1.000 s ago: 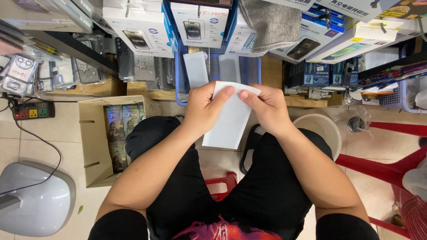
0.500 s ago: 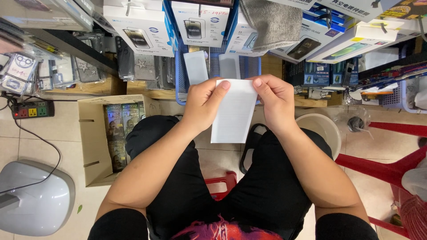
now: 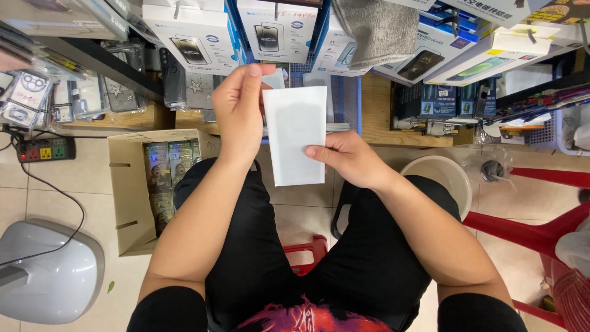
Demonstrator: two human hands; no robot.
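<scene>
A flat white rectangular packet [image 3: 295, 132] stands upright in front of me, above my knees. My right hand [image 3: 347, 158] grips its lower right edge, thumb on the front. My left hand [image 3: 238, 107] is raised along the packet's left side and pinches a small white tab [image 3: 274, 78] at its top left corner between thumb and forefinger. I am seated, black shorts below.
An open cardboard box [image 3: 132, 184] with several green packets stands on the tiled floor at left. A grey domed device [image 3: 49, 273] and a power strip [image 3: 44, 149] lie further left. Shelves of boxed phone accessories [image 3: 276, 27] face me. A white bucket [image 3: 442, 175] and red stools [image 3: 528, 215] stand right.
The packet turned upright and rose. My left hand moved up to its top left corner, pulling a small tab; my right hand slid down from the top edge to the lower right edge.
</scene>
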